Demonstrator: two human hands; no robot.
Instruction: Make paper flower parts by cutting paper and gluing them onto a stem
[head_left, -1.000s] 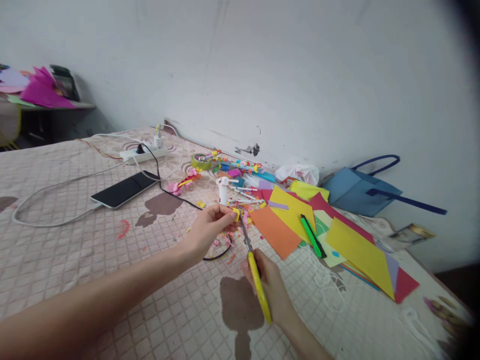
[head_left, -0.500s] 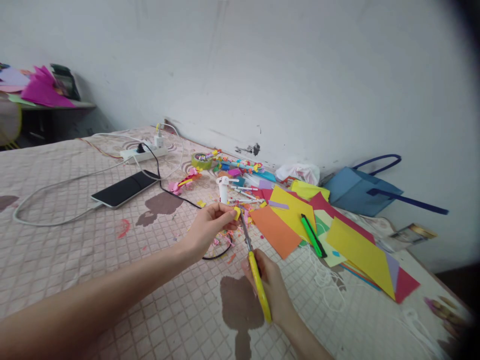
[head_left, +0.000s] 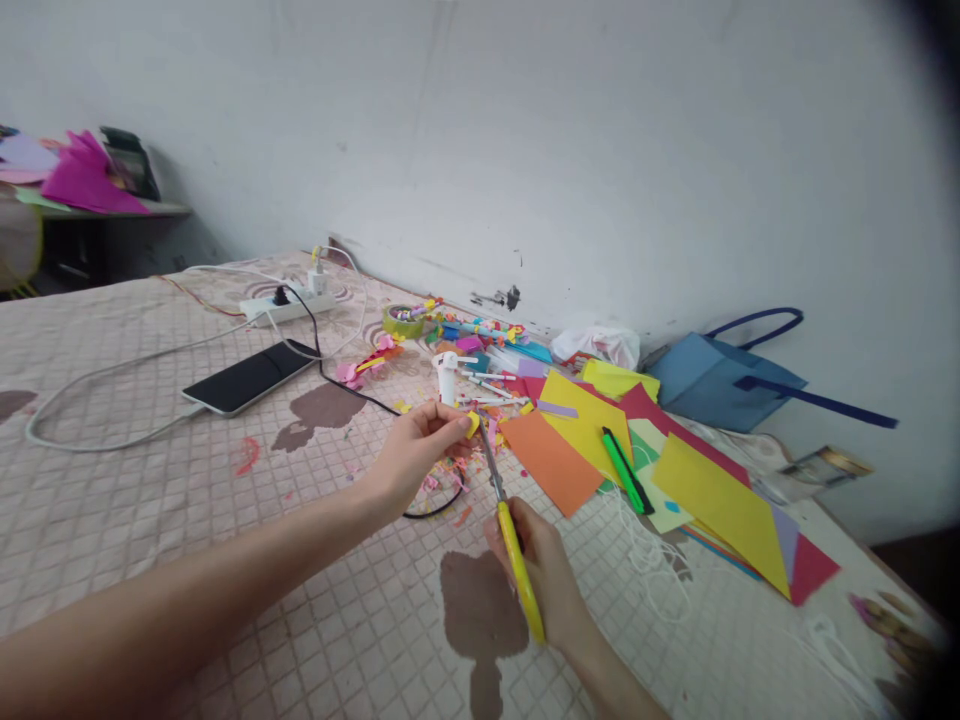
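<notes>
Head camera shows our left hand (head_left: pixel 411 450) pinching a small yellow paper piece (head_left: pixel 472 425) between thumb and fingers, above the cream, grid-patterned tablecloth (head_left: pixel 337 640). Our right hand (head_left: pixel 545 565) is closed around the yellow-handled metal scissors (head_left: pixel 508 522), whose blade tips reach just beside that piece, and to our right we see a flat orange paper sheet (head_left: pixel 551 465) and a bright green plastic cutter (head_left: pixel 625 469) with black ends.

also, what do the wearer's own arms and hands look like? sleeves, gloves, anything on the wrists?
Left hand and right hand are ungloved. Left forearm and right forearm are bare, no sleeves in view. No watch, bracelet, ring or marking visible; nails too small to judge.
</notes>
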